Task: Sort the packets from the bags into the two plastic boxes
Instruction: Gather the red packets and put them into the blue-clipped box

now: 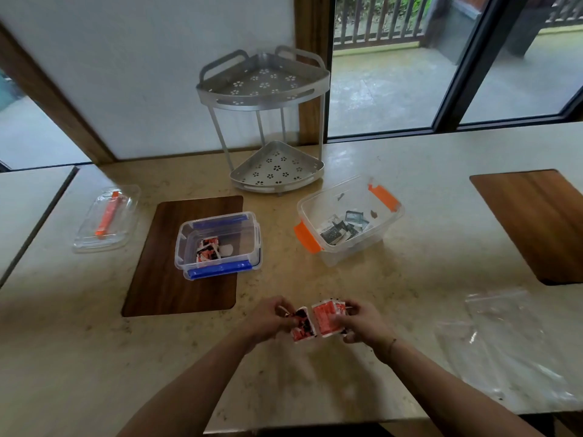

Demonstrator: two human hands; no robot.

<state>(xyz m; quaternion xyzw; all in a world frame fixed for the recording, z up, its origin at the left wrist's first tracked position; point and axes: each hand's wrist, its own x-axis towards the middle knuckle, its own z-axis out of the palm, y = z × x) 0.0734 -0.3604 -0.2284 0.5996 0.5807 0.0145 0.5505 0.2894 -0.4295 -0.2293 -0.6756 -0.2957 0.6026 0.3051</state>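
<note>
The person is holding two red packets low over the near part of the desk (410, 247), and the step in hand appears to be the handling of a red pair ahead of placing it. The left hand (268, 320) is pinching the darker red packet (303, 326) with curled fingers; the right hand (362, 323) is gripping the brighter red packet (328, 316) in the same way. The two packets are sitting edge to edge; whether they are joined cannot be told. The blue-latched box (220, 269) is standing open on a wooden mat (151, 279) to the left and is already holding red packets. The orange-latched box (391, 228) is standing open further right and is holding dark grey packets. A clear bag (504, 342) is lying flat on the desk at the right and looks emptied. A clear lid (107, 219) with an orange strip is lying well to the left, and a metal corner rack (268, 89) is standing behind the boxes. The next move is judged to be a carry forward and left to the blue-latched box, clearing its near rim before release, so that red goes with red.
</note>
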